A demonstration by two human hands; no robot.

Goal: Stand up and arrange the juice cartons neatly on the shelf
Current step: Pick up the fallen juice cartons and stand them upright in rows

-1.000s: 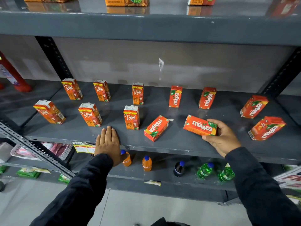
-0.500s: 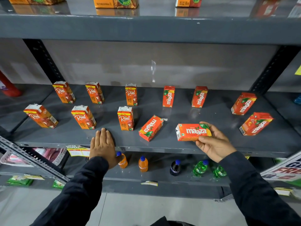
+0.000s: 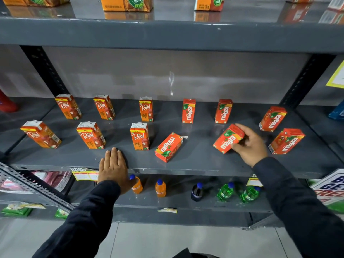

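Observation:
Several orange Real cartons, such as one in the front row (image 3: pixel 140 135), stand upright on the left half of the grey shelf (image 3: pixel 195 161). Red Maaza cartons stand on the right half, two at the back (image 3: pixel 188 110) and two at the far right (image 3: pixel 286 140). One Maaza carton (image 3: pixel 168 147) lies flat near the shelf's middle. My right hand (image 3: pixel 250 144) grips another Maaza carton (image 3: pixel 228 138), tilted, its lower corner at the shelf. My left hand (image 3: pixel 113 166) rests flat on the shelf's front edge, fingers together, holding nothing.
The shelf below holds orange (image 3: pixel 160 188), dark (image 3: pixel 196 191) and green (image 3: pixel 225 191) bottles. Larger boxes (image 3: pixel 128 4) stand on the shelf above. A red cylinder (image 3: pixel 6 103) is at far left, price tags (image 3: pixel 83 174) hang from the shelf edge, and a sign (image 3: pixel 333 189) at right.
My right hand has carried the Maaza carton up and back from the front edge and turned it from lying sideways toward upright. My left hand has stayed flat on the edge.

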